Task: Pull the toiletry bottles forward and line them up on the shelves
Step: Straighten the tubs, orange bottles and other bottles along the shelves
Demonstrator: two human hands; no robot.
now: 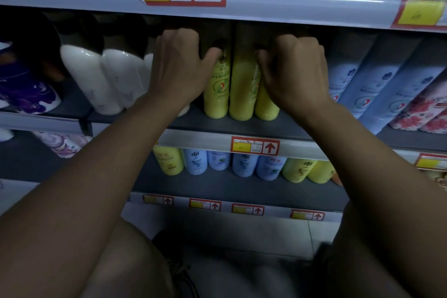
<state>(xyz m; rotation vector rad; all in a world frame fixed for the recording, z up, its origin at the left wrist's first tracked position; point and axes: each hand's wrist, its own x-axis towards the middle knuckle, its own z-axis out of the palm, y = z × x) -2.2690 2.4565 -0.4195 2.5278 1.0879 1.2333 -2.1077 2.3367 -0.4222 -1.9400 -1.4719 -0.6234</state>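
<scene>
Three bottles (pixel 232 89) side by side on shelf (pixel 242 126) (between both hands), more rows below.

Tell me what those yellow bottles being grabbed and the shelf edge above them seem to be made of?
The yellow bottles look like smooth, opaque plastic with a soft sheen and printed labels. The shelf edge seems to be painted metal behind a clear glossy plastic strip, judging by the long bright reflections; that is a guess.

Person, head view: left hand (pixel 180 68) and right hand (pixel 294 72) bare, without rings or watch; forearms unsleeved; knees bare; a dark laced shoe (pixel 179 271) below.
</scene>
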